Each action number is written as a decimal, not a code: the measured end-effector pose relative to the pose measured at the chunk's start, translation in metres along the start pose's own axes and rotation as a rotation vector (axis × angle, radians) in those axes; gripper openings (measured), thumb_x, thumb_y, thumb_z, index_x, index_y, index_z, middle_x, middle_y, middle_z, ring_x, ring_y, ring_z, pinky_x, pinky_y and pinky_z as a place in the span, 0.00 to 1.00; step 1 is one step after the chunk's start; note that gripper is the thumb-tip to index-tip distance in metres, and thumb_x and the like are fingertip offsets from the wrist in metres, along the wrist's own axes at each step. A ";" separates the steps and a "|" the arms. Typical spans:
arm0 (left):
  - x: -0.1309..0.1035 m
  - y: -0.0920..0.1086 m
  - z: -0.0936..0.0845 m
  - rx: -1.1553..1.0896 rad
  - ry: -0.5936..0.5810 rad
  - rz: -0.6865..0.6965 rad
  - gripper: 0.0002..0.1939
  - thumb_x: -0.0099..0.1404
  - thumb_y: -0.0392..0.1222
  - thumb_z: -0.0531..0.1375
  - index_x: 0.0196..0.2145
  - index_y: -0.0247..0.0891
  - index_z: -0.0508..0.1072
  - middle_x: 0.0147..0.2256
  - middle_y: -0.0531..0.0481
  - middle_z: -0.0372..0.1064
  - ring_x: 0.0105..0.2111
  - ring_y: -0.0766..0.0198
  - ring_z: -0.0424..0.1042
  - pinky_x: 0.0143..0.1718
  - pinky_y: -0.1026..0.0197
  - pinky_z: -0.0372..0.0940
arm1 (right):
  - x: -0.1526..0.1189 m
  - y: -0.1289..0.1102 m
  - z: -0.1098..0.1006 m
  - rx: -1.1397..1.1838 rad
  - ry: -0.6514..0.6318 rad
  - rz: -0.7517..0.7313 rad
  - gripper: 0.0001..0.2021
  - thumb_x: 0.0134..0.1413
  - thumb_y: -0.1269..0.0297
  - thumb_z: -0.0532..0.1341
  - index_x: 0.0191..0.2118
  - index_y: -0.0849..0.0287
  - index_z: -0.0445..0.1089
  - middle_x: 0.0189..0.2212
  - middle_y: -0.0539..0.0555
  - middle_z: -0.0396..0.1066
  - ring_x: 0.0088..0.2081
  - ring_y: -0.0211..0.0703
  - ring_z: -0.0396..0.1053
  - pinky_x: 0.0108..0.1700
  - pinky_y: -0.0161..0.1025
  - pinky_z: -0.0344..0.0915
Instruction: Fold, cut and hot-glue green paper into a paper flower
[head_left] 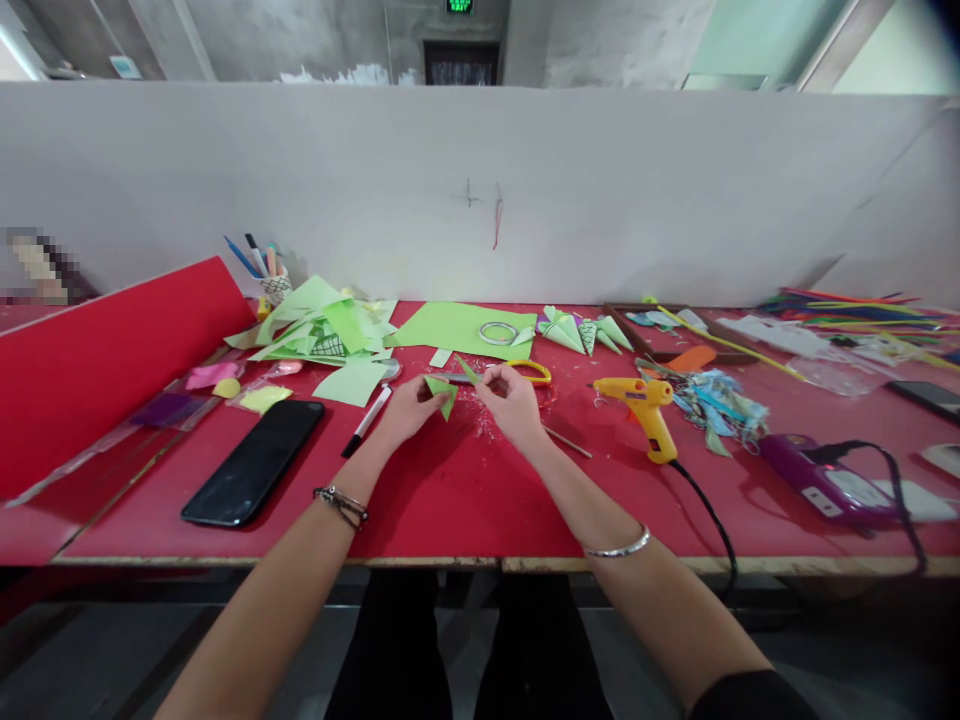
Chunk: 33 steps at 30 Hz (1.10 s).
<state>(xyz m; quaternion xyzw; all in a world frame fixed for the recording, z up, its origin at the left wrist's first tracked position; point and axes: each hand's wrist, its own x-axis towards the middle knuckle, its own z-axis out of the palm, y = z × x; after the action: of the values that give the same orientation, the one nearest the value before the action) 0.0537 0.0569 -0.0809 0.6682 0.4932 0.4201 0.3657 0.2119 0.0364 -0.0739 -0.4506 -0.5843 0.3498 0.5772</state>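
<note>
Both hands mid-fold on a small green paper piece [442,392], held just above the red surface [465,500], middle, toward the far edge. Left hand [405,408] pinches its left corner; right hand [511,400] has fingers pressed together on a thin green strip [468,369], which may be part of the same piece. Looks like cone shaping, judging by finished green cones [581,332] near the far edge. Scissors [517,372] lie just behind the hands, glue gun [645,410] to the right, phone [255,462] to the left. Next move probably needs the flap rolled over and held tight before gluing.
</note>
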 end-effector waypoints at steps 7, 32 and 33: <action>0.003 -0.005 0.000 -0.065 0.023 -0.097 0.14 0.55 0.46 0.52 0.27 0.33 0.71 0.23 0.51 0.68 0.23 0.67 0.65 0.29 0.65 0.58 | -0.002 0.002 0.001 -0.143 -0.200 -0.192 0.03 0.40 0.69 0.56 0.21 0.58 0.58 0.27 0.50 0.58 0.29 0.35 0.59 0.31 0.33 0.60; -0.005 0.007 0.004 0.181 -0.041 -0.049 0.19 0.57 0.51 0.49 0.16 0.36 0.57 0.15 0.58 0.50 0.17 0.71 0.52 0.19 0.66 0.47 | -0.003 0.011 0.002 -0.297 -0.326 -0.217 0.04 0.36 0.76 0.55 0.22 0.60 0.61 0.28 0.50 0.57 0.31 0.36 0.60 0.36 0.36 0.61; -0.005 0.007 0.004 0.182 -0.041 -0.042 0.19 0.57 0.51 0.49 0.17 0.36 0.57 0.15 0.57 0.51 0.17 0.71 0.52 0.19 0.67 0.47 | -0.004 0.011 0.002 -0.302 -0.330 -0.218 0.04 0.36 0.75 0.55 0.23 0.60 0.61 0.28 0.50 0.57 0.31 0.36 0.60 0.36 0.36 0.61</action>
<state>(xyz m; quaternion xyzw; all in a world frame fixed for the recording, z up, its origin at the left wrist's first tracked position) 0.0587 0.0498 -0.0771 0.6969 0.5354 0.3520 0.3222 0.2106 0.0372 -0.0858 -0.4030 -0.7614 0.2630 0.4344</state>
